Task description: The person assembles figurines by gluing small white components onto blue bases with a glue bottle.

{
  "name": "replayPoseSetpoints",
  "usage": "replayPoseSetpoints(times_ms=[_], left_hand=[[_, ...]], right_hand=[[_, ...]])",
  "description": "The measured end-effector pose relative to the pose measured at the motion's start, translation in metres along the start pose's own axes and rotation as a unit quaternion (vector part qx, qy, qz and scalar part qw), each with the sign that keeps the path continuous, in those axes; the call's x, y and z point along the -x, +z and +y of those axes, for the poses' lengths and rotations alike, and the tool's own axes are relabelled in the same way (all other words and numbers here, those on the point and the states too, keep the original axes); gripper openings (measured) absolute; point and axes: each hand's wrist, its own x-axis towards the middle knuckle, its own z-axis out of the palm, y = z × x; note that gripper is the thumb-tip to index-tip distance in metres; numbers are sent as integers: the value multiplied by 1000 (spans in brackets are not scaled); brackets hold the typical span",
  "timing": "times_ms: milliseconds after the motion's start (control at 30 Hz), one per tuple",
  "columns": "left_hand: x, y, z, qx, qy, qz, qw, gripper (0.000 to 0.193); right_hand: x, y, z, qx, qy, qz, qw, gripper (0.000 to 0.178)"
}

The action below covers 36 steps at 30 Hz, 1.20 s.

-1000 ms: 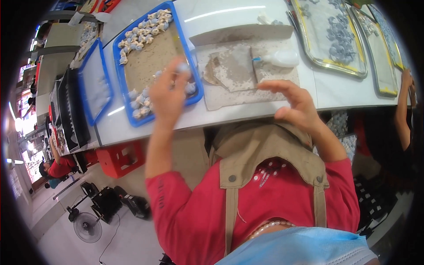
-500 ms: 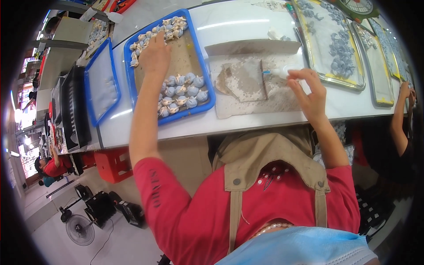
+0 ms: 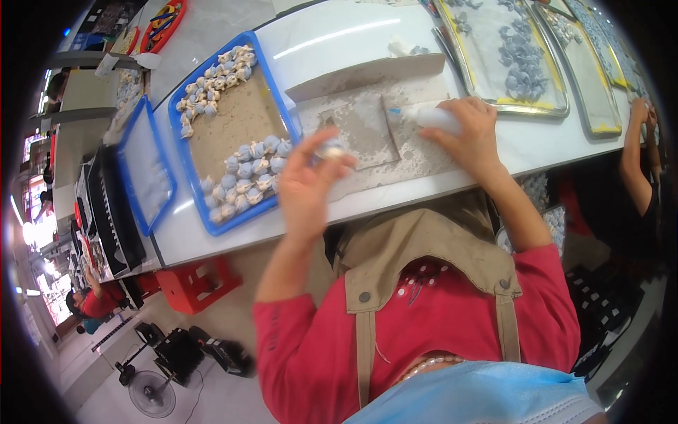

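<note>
My left hand (image 3: 308, 185) pinches a small cream-and-blue figurine piece (image 3: 330, 150), blurred by motion, between the blue tray and the cardboard. My right hand (image 3: 472, 134) is wrapped round a white squeeze bottle (image 3: 436, 120) whose thin blue tip points left over the stained cardboard sheet (image 3: 417, 152). Left of my left hand lies the blue-rimmed tray (image 3: 185, 152). Small cream-and-blue figurine pieces (image 3: 219, 79) line its far end, and rounder blue-grey ones (image 3: 247, 169) stand in rows at its near end.
A folded cardboard strip (image 3: 367, 76) stands behind the sheet. Metal-edged trays (image 3: 558, 109) with blue-grey pieces lie at the right. Another blue-rimmed tray (image 3: 169, 187) is at the left. A red stool (image 3: 198, 286) stands below the table edge. Another person's hand (image 3: 639, 113) is at far right.
My left hand has come from the tray's far end toward me and right, now with a figurine piece. My right hand has closed round the bottle. The view has shifted slightly.
</note>
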Motion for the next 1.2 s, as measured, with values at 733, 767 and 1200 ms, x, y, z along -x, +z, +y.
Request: replayPoseSetpoints(times_ms=[733,767,1200], left_hand=[[49,51,-44,73,-121,13,990,36],[50,51,-44,80,-122,15,989,36],[52,49,-43,57,-76,8,995,36]], right_hand=[[28,-61,-43,-103,-98,34,989,32],[29,-60,-44,-103,-98,33,989,32],[27,-62,-51,-112,-106,31,988,32]])
